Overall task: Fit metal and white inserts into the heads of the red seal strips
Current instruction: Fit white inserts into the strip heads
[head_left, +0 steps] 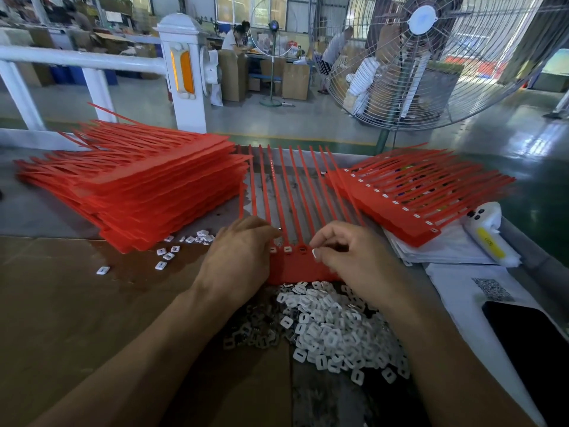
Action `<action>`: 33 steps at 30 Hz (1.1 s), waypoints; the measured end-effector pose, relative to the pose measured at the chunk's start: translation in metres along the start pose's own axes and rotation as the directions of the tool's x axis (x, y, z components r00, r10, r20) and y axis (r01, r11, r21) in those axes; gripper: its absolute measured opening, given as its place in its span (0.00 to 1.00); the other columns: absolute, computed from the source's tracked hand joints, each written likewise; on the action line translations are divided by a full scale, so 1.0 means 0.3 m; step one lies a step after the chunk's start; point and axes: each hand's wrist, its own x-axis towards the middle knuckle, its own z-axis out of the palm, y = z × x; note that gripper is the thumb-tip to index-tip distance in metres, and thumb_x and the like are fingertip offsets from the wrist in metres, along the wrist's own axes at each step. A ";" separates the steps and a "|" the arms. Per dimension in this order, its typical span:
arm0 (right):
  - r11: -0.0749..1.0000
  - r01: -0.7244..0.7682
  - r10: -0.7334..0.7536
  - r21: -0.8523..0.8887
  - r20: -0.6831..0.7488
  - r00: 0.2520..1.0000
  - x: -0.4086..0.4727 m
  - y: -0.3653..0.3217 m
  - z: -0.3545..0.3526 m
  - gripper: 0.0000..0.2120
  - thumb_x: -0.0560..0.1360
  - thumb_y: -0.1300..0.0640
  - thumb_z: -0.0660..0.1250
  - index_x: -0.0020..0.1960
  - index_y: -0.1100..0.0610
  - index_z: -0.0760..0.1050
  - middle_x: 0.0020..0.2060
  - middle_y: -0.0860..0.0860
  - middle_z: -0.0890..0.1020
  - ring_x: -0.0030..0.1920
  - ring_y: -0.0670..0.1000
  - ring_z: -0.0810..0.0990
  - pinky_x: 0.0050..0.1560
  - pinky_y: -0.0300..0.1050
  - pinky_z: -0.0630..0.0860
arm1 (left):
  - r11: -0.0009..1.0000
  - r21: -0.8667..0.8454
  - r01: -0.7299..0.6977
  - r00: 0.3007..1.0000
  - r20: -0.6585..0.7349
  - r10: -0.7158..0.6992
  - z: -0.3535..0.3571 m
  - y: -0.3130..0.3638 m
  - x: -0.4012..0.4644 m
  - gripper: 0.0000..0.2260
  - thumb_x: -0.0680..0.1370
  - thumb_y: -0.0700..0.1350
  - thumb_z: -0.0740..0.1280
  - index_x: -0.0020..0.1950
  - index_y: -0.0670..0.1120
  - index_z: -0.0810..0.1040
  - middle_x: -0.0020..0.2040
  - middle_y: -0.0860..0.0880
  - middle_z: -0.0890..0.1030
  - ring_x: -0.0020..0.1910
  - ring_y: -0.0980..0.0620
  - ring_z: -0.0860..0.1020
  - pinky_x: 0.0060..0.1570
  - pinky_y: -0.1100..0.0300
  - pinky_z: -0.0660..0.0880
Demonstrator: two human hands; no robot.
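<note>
In the head view, a comb of red seal strips [295, 266] lies on the desk [77, 303] between both hands. The left hand [237, 257] holds its edge, fingers curled. The right hand [348, 254] pinches one white insert [316, 253] just beside an open head. Next, I think, it must be pressed in. The pile of inserts [326, 328] lies near.
</note>
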 end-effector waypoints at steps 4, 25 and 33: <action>0.999 -0.032 0.034 0.030 -0.080 0.996 0.000 0.002 0.020 0.07 0.80 0.54 0.71 0.50 0.42 0.84 0.43 0.38 0.84 0.37 0.39 0.83 0.34 0.31 0.76 | 0.998 0.014 0.067 0.997 -0.032 -0.067 -0.003 -0.027 -0.006 0.12 0.82 0.47 0.65 0.64 0.54 0.82 0.64 0.55 0.77 0.66 0.51 0.72 0.68 0.51 0.65; 0.987 -0.160 0.158 0.005 -0.207 0.966 0.076 0.003 0.091 0.07 0.78 0.49 0.72 0.43 0.49 0.84 0.35 0.47 0.86 0.38 0.47 0.83 0.30 0.36 0.75 | 0.982 0.008 0.188 0.967 0.171 -0.187 -0.008 -0.037 -0.012 0.24 0.73 0.67 0.69 0.67 0.60 0.76 0.72 0.58 0.67 0.72 0.52 0.59 0.74 0.48 0.52; 0.981 -0.183 0.163 -0.069 -0.228 0.960 0.087 0.005 0.104 0.07 0.78 0.50 0.72 0.45 0.52 0.86 0.31 0.48 0.84 0.33 0.48 0.83 0.32 0.44 0.77 | 0.982 0.027 0.187 0.968 0.163 -0.189 -0.002 -0.029 -0.016 0.25 0.74 0.67 0.69 0.68 0.60 0.75 0.73 0.56 0.67 0.73 0.51 0.59 0.74 0.48 0.53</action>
